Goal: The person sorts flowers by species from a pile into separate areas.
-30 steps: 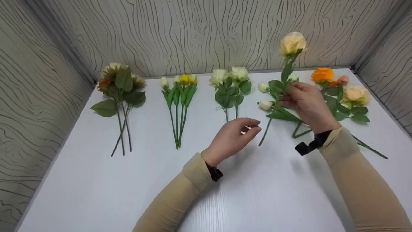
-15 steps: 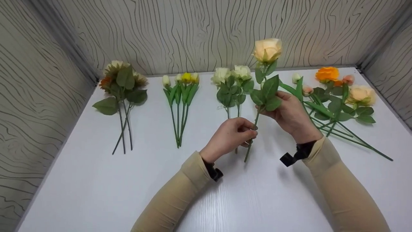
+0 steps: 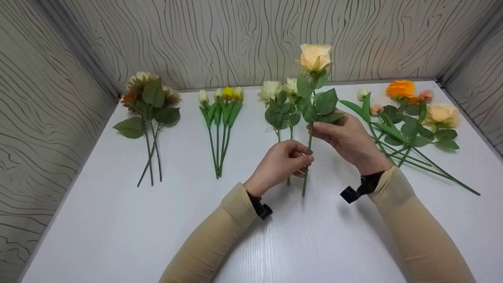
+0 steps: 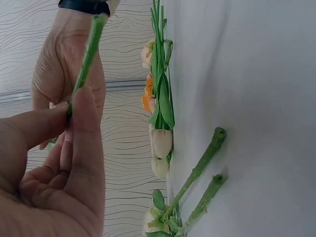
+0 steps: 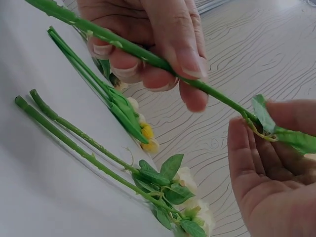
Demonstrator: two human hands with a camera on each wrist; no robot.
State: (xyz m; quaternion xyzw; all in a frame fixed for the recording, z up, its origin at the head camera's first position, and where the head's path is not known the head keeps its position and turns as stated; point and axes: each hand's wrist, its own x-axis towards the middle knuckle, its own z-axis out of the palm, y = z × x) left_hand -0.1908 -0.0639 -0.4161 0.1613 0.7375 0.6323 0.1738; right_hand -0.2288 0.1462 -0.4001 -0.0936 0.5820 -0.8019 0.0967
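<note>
Leafy bunch point(image 3: 152, 96): laid on the desk point(image 3: 118, 236)
Tulips point(image 3: 224, 114): laid nearby
White roses point(image 3: 271, 90): partly hidden by the peach rose point(image 3: 315, 57)
Left hand point(image 3: 279, 165): lower stem point(image 4: 89, 57) pinched
Peach rose: held above desk in both hands
Right hand point(image 3: 351, 143): stem pinched below leaves point(image 3: 326, 101)
Mixed flowers point(image 3: 409, 127): heaped, stems crossed

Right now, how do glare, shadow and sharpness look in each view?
Head: a pale sheen on the white tabletop, a soft shadow beside the right beige fabric sleeve; left wrist: slightly hazy, a faint grey band on the tabletop; right wrist: muted light, the held green rose stem clear enough to show small nubs.
</note>
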